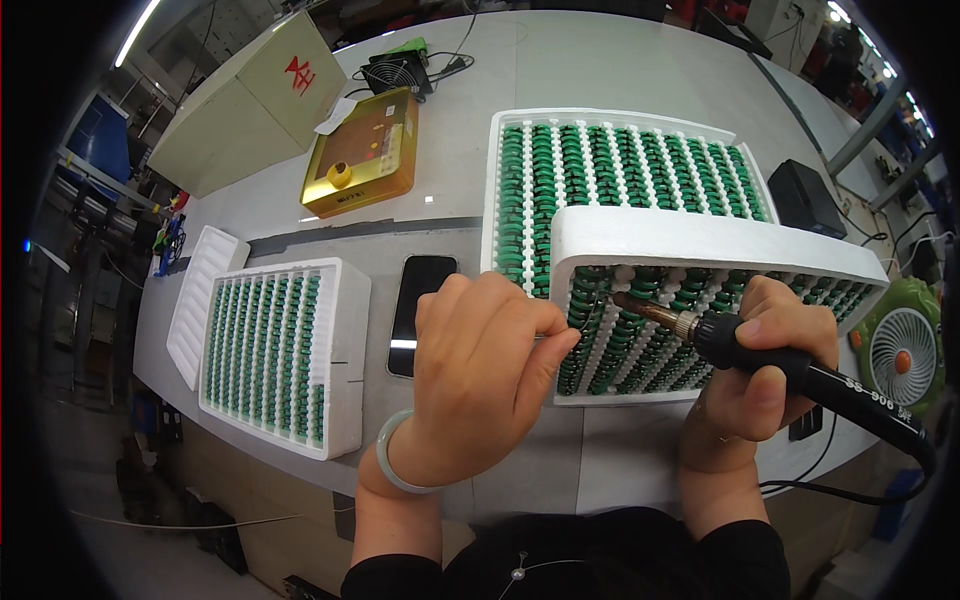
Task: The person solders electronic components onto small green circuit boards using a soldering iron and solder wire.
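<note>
My right hand [765, 375] is wrapped round the black handle of a soldering iron [708, 338]. Its brown tip reaches into a white foam tray [700, 240] that leans, tilted toward me, on a second tray. Rows of green-wound coils [600, 360] fill the tilted tray. My left hand [480, 365], with a pale bangle at the wrist, pinches a thin solder wire [592, 322] between thumb and forefinger, beside the tray's left edge. The wire runs toward the iron's tip; whether the two touch is too small to tell.
Behind lies the other foam tray of green coils [512, 190]. A smaller coil tray [345, 370], a foam lid [190, 310] and a phone [418, 300] are left. Farther back are a yellow box [365, 150] and a small black fan [392, 75]. A green fan [900, 345] stands right, near the iron's cord [860, 498].
</note>
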Motion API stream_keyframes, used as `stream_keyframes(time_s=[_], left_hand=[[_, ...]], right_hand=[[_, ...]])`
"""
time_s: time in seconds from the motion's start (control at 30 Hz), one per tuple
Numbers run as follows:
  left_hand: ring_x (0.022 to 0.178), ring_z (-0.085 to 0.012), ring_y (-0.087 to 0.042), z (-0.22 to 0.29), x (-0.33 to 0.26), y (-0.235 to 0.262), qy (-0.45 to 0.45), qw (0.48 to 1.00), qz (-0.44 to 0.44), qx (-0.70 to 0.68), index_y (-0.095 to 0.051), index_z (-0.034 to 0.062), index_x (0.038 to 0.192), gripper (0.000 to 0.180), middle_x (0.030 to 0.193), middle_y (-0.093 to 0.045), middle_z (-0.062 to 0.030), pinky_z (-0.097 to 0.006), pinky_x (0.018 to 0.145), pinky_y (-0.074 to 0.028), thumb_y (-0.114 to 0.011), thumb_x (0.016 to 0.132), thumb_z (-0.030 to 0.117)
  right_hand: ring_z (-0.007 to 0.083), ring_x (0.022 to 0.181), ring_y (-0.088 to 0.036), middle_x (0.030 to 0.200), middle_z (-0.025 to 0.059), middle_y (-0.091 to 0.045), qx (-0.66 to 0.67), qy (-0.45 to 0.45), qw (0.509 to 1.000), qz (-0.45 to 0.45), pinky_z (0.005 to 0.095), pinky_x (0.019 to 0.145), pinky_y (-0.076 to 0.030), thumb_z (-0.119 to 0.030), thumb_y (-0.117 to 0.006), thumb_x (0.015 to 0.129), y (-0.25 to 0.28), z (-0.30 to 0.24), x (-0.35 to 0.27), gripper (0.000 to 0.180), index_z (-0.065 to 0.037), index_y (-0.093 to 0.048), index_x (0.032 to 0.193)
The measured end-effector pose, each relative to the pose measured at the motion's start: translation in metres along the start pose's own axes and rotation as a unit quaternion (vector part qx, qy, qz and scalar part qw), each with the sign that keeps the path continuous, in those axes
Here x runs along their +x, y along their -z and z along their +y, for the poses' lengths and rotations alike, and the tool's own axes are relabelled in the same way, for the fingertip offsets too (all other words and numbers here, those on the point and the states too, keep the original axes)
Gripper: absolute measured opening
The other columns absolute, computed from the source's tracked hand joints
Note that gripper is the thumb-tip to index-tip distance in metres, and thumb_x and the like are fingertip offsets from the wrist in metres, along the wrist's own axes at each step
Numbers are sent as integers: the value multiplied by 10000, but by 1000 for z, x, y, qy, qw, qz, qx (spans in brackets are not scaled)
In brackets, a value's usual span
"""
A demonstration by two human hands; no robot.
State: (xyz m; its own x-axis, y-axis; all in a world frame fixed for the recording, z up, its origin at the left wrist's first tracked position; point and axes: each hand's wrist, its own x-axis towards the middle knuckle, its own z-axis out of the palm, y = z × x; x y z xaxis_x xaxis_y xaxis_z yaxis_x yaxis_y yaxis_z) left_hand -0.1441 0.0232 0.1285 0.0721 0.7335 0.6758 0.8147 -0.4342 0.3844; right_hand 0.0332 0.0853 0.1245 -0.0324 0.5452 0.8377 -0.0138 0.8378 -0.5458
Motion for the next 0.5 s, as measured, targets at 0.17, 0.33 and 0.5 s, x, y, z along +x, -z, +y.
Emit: stream_keyframes(time_s=[0.17, 0.33, 0.5], left_hand=[[615, -201, -406, 0, 1, -2, -7, 1000, 2, 0, -529, 75, 733, 107, 678, -455, -33, -312, 575, -268, -626, 687, 78], [615, -200, -406, -2, 1, -3, -8, 1000, 5, -2, -529, 77, 733, 106, 677, -456, -34, -313, 574, -267, -626, 689, 77], [615, -197, -407, 0, 1, 1, 0, 1000, 6, 0, -527, 82, 727, 106, 674, -457, -31, -309, 574, -269, -626, 688, 78]], right_hand=[[76, 447, -244, 529, 0, -318, -4, 3, 1000, 3, 240, 453, -177, -375, -522, 758, 1, 1, 1, 354, -34, -432, 732], [76, 445, -242, 524, -2, -315, -5, 11, 1000, 12, 241, 452, -175, -367, -519, 757, -1, 2, 0, 346, -33, -430, 730], [75, 444, -233, 517, -4, -304, -3, 18, 1000, 18, 244, 450, -171, -365, -512, 755, -2, 1, 2, 346, -32, -423, 722]])
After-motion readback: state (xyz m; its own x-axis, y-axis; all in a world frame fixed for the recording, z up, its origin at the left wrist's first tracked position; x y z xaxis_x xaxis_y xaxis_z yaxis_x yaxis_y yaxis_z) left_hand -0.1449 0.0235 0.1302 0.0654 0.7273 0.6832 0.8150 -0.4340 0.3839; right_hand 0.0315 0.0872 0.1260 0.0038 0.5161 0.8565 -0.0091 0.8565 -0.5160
